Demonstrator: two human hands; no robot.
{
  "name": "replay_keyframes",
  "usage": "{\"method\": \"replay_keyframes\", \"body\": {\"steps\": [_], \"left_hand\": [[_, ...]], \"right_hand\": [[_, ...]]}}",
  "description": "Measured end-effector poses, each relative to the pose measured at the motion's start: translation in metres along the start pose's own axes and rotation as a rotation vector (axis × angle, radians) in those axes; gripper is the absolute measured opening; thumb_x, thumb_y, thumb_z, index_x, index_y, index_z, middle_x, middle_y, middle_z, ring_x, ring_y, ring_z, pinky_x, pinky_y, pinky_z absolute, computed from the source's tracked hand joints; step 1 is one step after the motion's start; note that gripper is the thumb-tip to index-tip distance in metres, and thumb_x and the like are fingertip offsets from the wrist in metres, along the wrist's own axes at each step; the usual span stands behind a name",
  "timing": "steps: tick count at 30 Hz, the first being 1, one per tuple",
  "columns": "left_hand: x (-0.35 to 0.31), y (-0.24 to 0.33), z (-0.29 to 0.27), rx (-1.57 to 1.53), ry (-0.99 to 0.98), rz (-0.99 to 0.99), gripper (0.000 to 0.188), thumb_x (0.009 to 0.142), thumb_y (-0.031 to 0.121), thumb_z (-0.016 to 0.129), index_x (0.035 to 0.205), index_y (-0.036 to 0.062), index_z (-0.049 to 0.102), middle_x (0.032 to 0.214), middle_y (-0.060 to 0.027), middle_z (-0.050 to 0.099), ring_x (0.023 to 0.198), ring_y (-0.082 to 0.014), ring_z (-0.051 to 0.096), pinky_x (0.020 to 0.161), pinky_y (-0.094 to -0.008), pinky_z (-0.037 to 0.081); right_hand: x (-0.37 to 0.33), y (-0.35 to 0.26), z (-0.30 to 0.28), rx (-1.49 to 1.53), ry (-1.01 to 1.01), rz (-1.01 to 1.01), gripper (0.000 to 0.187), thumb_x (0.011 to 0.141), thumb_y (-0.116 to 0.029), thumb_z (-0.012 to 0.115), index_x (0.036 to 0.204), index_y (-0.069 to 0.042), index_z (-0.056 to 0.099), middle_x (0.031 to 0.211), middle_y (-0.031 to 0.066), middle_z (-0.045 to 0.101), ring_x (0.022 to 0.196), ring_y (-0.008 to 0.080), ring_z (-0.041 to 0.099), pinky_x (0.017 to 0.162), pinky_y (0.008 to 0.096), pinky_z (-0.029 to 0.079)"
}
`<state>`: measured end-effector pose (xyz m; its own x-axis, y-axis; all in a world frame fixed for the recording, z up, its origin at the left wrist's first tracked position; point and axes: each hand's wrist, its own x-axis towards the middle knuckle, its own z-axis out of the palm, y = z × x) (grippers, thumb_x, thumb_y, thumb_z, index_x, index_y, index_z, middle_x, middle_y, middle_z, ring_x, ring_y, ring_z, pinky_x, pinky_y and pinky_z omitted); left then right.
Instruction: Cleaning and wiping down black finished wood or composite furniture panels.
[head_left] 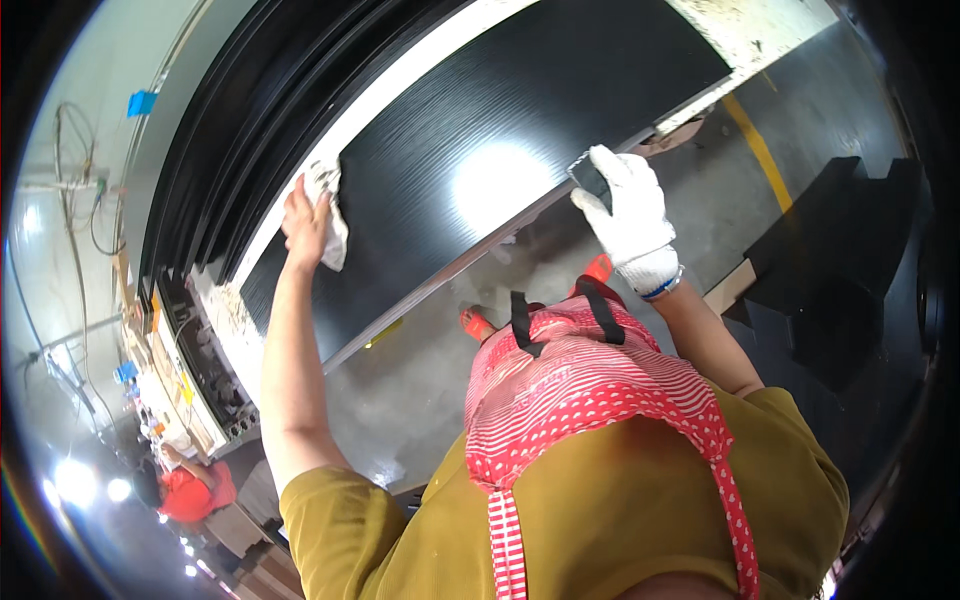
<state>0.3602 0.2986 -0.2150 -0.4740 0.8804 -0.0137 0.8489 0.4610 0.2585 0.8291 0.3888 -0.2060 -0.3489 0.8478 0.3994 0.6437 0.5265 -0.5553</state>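
Observation:
A long black board (430, 130) with a fine wood-grain surface lies in front of me, a bright light reflected in its middle. At its left part, my bare left hand (306, 225) presses a crumpled white cloth (332, 215) against the surface near the far edge. My right hand (632, 215) wears a white knitted glove and is at the board's near edge. Its thumb and fingers close round a small dark block (590, 178) with a pale rim; its exact kind I cannot make out.
Several black panels (230, 130) stand stacked beyond the board. To the right, dark panels (830, 270) rest by the floor's yellow line (757, 150). A co-worker in red (195, 492) is at the lower left, near a cluttered shelf (205, 360). Cables hang along the left wall.

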Motion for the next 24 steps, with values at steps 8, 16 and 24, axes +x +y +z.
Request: {"method": "replay_keyframes", "body": {"steps": [8,16,24], "left_hand": [[-0.011,-0.013,-0.029,-0.535,-0.040,0.098,0.055,0.097,0.034,0.053,0.143,0.0065,0.041,0.139,-0.0220,0.046,0.132,-0.0345,0.042,0.110,-0.0390,0.031],[-0.074,-0.176,-0.106,-0.305,-0.174,0.203,0.054,0.094,0.032,0.057,0.137,0.0010,0.047,0.137,-0.0218,0.051,0.129,-0.0325,0.047,0.109,-0.0369,0.034],[-0.068,-0.212,-0.095,-0.391,-0.270,0.324,0.057,0.096,0.039,0.054,0.139,0.0025,0.042,0.138,-0.0237,0.046,0.131,-0.0354,0.043,0.109,-0.0384,0.033]], "right_hand": [[-0.042,-0.098,0.045,-0.051,0.061,-0.007,0.056,0.075,-0.020,0.077,0.125,-0.010,0.055,0.107,0.0152,0.056,0.096,0.0352,0.055,0.084,0.0441,0.047],[-0.097,-0.221,0.105,-0.080,0.051,0.084,0.054,0.074,-0.021,0.076,0.123,-0.008,0.055,0.105,0.0161,0.057,0.095,0.0357,0.056,0.081,0.0443,0.048],[-0.133,-0.342,0.155,0.097,-0.153,-0.051,0.054,0.075,-0.020,0.074,0.123,-0.005,0.054,0.101,0.0170,0.056,0.091,0.0356,0.056,0.079,0.0444,0.047]]}}
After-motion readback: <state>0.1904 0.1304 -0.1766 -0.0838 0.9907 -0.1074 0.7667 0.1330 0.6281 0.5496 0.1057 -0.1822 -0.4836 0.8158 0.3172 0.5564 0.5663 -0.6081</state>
